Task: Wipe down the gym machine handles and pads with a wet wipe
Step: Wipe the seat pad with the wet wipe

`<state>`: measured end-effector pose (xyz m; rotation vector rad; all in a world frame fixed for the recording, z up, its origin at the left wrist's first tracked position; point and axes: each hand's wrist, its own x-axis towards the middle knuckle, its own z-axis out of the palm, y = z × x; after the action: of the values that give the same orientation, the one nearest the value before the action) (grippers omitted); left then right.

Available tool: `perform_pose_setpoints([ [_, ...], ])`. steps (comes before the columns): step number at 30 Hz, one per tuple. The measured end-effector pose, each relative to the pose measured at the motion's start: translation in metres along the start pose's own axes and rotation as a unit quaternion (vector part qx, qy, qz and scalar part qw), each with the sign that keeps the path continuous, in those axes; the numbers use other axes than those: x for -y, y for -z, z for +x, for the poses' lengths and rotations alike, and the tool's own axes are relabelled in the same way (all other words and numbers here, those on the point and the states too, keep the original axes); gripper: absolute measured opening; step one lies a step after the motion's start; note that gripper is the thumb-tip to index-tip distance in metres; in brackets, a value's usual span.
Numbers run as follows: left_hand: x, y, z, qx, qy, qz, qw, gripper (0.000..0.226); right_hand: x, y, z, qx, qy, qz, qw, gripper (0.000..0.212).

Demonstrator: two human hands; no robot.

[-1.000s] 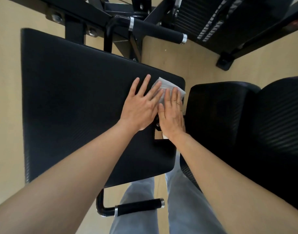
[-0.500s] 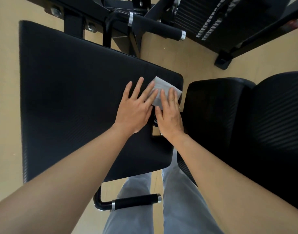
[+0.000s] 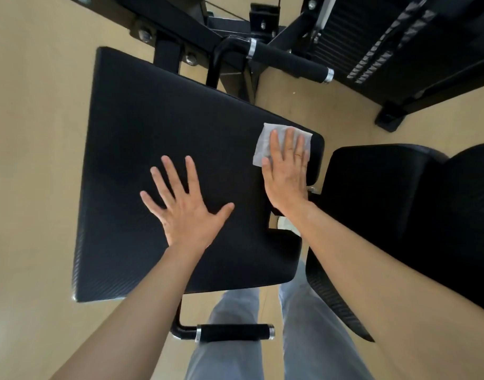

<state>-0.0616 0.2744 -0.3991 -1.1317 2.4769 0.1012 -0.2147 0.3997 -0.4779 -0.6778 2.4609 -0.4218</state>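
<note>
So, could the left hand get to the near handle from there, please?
Probably yes: the left hand lies flat on the pad, holding nothing, and the near handle is uncovered.

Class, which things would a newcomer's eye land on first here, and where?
The big black pad fills the middle, with the left hand spread flat on its centre. Near its far right corner the right hand presses a white wet wipe flat. A black-gripped handle sticks out below the pad's near edge.

- The head-worn camera is looking steeply down from above, close over the black pad (image 3: 164, 138).
- Its wide lens is taking in the floor (image 3: 29, 133) and the machine frame (image 3: 180, 26) beyond.
</note>
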Motion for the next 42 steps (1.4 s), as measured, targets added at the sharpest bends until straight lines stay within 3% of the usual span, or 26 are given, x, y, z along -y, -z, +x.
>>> perform_pose_setpoints([
  [5, -0.001, -0.001, -0.002, 0.013, 0.006, 0.009, 1.000, 0.138, 0.031, 0.014, 0.037, 0.002, 0.117, -0.066, 0.991, 0.066],
  [10, -0.002, 0.002, -0.004, -0.003, 0.020, 0.014, 1.000, 0.137, 0.028, -0.002, -0.008, 0.027, 0.227, -0.087, 0.970, 0.069],
  [15, -0.003, 0.004, -0.004, -0.004, 0.021, 0.037, 0.999, 0.135, -0.014, -0.017, -0.061, 0.057, 0.158, -0.084, 0.982, 0.069],
  [20, -0.005, 0.004, -0.005, -0.002, 0.026, 0.044, 0.999, 0.134, -0.002, 0.000, -0.016, 0.036, 0.087, -0.040, 0.995, 0.063],
  [26, -0.004, 0.001, -0.004, -0.013, 0.024, 0.039, 0.999, 0.133, 0.052, 0.028, 0.060, 0.023, 0.181, -0.075, 0.980, 0.065],
  [32, -0.001, 0.001, -0.005, -0.027, 0.019, -0.020, 0.999, 0.133, 0.061, 0.016, 0.024, 0.043, 0.319, -0.094, 0.942, 0.074],
  [35, 0.001, -0.001, -0.005, -0.042, 0.017, -0.075, 0.996, 0.129, 0.042, 0.013, -0.001, 0.047, 0.347, -0.010, 0.936, 0.079],
  [39, 0.001, -0.003, -0.008, -0.105, 0.009, -0.168, 0.980, 0.110, 0.031, 0.028, -0.013, 0.038, 0.312, 0.153, 0.937, 0.078],
  [42, -0.006, 0.001, -0.014, -0.190, -0.074, -0.147, 0.968, 0.089, 0.029, 0.037, -0.013, -0.019, 0.265, 0.205, 0.942, 0.063],
])
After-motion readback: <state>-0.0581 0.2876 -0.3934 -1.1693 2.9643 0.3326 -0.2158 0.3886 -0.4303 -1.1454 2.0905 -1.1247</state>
